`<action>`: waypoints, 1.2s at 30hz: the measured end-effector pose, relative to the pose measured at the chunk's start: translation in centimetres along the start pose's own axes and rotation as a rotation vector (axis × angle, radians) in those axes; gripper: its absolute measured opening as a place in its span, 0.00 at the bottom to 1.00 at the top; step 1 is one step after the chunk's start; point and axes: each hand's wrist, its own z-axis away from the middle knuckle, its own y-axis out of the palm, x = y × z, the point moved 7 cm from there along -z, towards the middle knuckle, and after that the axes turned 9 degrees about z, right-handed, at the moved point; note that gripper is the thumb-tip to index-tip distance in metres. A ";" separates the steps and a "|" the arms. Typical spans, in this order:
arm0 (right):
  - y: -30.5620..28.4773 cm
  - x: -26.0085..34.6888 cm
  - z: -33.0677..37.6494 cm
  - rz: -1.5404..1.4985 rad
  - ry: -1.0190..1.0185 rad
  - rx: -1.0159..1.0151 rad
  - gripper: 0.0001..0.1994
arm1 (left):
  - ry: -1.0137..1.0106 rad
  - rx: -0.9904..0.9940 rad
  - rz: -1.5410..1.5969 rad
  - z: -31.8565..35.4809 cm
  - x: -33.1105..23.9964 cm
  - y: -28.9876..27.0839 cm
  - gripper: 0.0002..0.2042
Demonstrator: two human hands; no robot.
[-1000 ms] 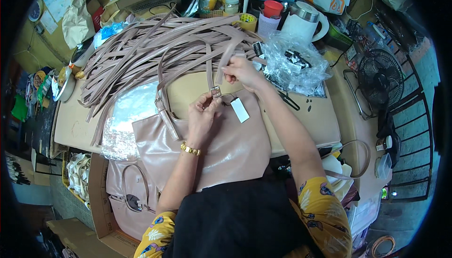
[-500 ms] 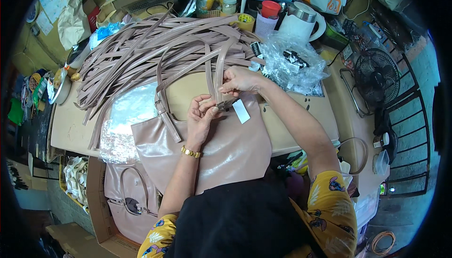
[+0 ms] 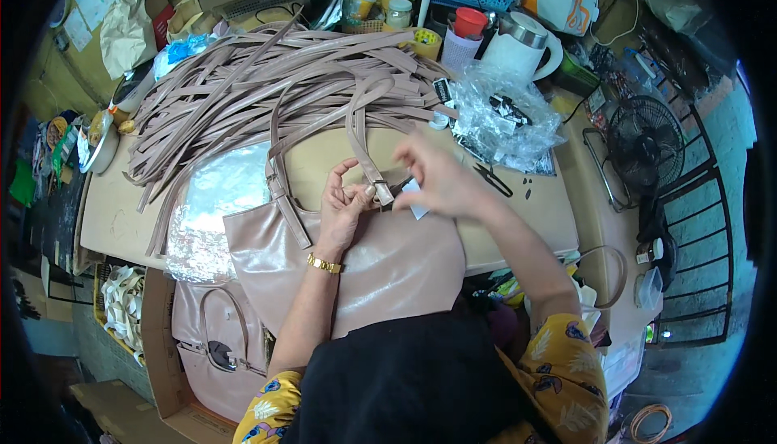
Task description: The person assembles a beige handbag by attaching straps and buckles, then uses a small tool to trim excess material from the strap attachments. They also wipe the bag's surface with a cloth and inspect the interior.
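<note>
A dusty-pink handbag [image 3: 405,266] lies in front of me, its upper edge toward the far side. My left hand [image 3: 343,208] pinches the end of the bag's right strap [image 3: 361,143] at a metal buckle, thumb and forefinger together. The strap's tip now lies across the bag's upper edge. Just right of it, my right hand [image 3: 445,178] is blurred by motion, thumb and forefinger apart, with nothing visible between them. A white tag [image 3: 417,201] hangs by the buckle, partly behind that hand. The bag's left strap [image 3: 285,201] is buckled.
A heap of pink straps [image 3: 267,88] covers the far table. Clear plastic film [image 3: 214,209] lies left; black snips [image 3: 492,179] and crumpled plastic [image 3: 506,112] lie right. A white kettle [image 3: 518,46] stands behind. Another pink bag [image 3: 218,339] sits in a cardboard box [image 3: 166,347] below left.
My right hand has let go of the strap and moved down and right. The strap's end has dropped over the buckle. The black snips, hidden before, now show. My left hand keeps its pinch.
</note>
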 end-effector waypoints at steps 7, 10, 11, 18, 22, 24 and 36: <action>3.0 4.2 4.7 0.158 -0.543 -0.238 0.12 | 0.052 0.006 -0.022 0.1 -0.3 0.3 0.30; 3.4 7.0 7.9 0.177 -0.626 -0.169 0.12 | 0.060 -0.004 -0.033 0.3 -0.4 -0.1 0.31; 3.7 7.7 8.9 0.183 -0.653 -0.125 0.13 | 0.054 -0.004 -0.036 0.3 -0.3 -0.1 0.31; 2.5 5.6 6.4 0.427 -0.453 -0.342 0.10 | 0.020 -0.003 -0.028 0.4 -0.4 0.9 0.33; 1.4 4.5 2.8 0.224 -0.351 -0.333 0.06 | 0.069 0.036 -0.035 0.6 -0.8 1.2 0.34; 1.9 1.3 1.1 -0.005 0.002 -0.264 0.05 | 0.094 0.038 -0.040 0.6 -1.3 2.1 0.34; 4.5 -3.6 -0.9 -0.419 0.398 -0.186 0.08 | 0.026 -0.097 -0.136 -0.3 0.2 -0.2 0.30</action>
